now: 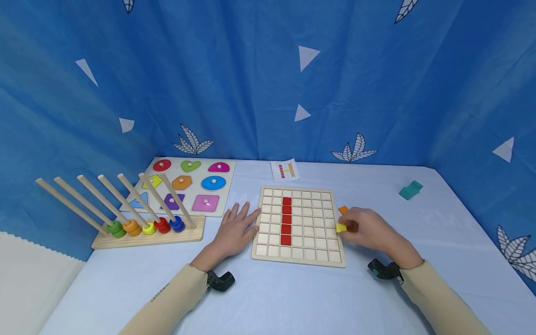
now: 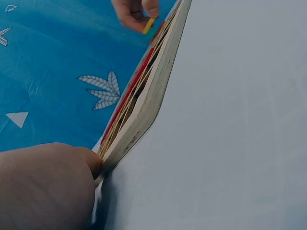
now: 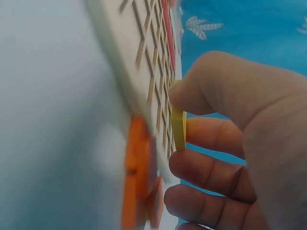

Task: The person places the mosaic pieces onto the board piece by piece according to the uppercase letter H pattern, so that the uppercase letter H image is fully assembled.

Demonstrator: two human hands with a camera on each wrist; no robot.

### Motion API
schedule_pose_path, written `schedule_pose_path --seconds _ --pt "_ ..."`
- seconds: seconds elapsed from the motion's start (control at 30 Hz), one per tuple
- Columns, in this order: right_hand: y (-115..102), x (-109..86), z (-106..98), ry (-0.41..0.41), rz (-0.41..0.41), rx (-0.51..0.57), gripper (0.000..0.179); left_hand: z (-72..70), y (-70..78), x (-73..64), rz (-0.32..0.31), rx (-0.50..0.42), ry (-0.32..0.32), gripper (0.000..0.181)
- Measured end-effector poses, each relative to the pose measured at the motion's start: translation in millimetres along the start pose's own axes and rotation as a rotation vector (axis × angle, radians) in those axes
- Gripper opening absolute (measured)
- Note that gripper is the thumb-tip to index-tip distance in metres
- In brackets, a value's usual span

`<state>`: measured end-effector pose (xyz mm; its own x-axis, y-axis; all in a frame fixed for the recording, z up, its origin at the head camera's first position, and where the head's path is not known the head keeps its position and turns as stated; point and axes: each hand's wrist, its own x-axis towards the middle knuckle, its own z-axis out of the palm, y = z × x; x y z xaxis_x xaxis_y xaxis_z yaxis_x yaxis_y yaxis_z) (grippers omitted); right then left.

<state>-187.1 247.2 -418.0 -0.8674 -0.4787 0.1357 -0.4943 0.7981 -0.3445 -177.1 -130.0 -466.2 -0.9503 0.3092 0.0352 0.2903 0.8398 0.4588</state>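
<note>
A wooden grid board (image 1: 298, 264) lies mid-table, its cells filled with pale square tiles. One column holds several red tiles (image 1: 286, 218). My left hand (image 1: 236, 231) rests flat with fingers spread, the fingertips touching the board's left edge. Beside the right edge, my right hand (image 1: 368, 228) pinches a yellow tile (image 3: 179, 129) between thumb and fingers. Several orange tiles (image 3: 136, 167) lie on the table under that hand, partly hidden by it in the head view. Behind the board is a small pattern card (image 1: 285, 170) showing a coloured grid.
On the left stands a wooden peg rack (image 1: 150, 238) with coloured rings and tall upright pegs. A shape puzzle board (image 1: 197, 186) with knobbed pieces lies behind it. Teal tiles (image 1: 411, 190) sit at the far right. A blue curtain (image 1: 251, 83) hangs behind the table.
</note>
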Motion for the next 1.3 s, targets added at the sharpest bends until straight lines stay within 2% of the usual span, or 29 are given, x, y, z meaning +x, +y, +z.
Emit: schedule_pose_path --seconds 0.2,0.6,0.83,1.3 --pt "-14 19.9 2 -0.025 -0.057 -0.011 0.018 0.3 0.6 0.9 0.009 0.003 0.004 0.054" --pt "-37 50.5 10 -0.078 -0.071 -0.034 0.02 0.6 -1.2 0.0 0.008 -0.01 0.006 0.055" --pt "-44 61.5 10 -0.075 -0.107 -0.028 0.021 -0.8 -1.4 0.2 0.011 -0.007 0.006 0.055" --pt "-57 76.3 17 -0.104 -0.1 0.008 0.023 -0.9 -1.3 -0.4 0.011 -0.012 0.002 0.056"
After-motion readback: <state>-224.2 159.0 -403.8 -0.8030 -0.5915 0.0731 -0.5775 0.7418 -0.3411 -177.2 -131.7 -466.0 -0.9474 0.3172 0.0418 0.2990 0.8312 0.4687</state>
